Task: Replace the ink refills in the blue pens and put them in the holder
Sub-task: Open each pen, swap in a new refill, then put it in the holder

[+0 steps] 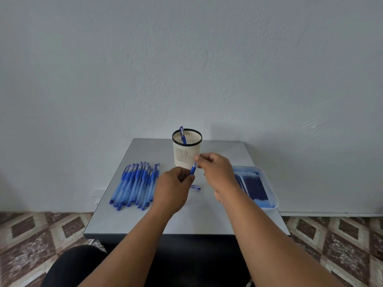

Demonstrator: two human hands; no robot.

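Note:
Both hands meet in front of the cream slotted holder (187, 150), which has a black rim and one blue pen (182, 135) standing in it. My left hand (174, 189) grips the lower part of a blue pen (193, 169). My right hand (215, 168) pinches that pen's upper end with curled fingers. Most of the pen is hidden by the fingers. A blue pen cap (195, 187) lies on the table just below the hands. Several capped blue pens (135, 183) lie in a row on the left.
A white tray (271, 191) holding several dark blue refills (253, 186) sits on the right side of the small grey table (196, 218). A plain wall stands right behind the table. Patterned floor tiles lie on both sides.

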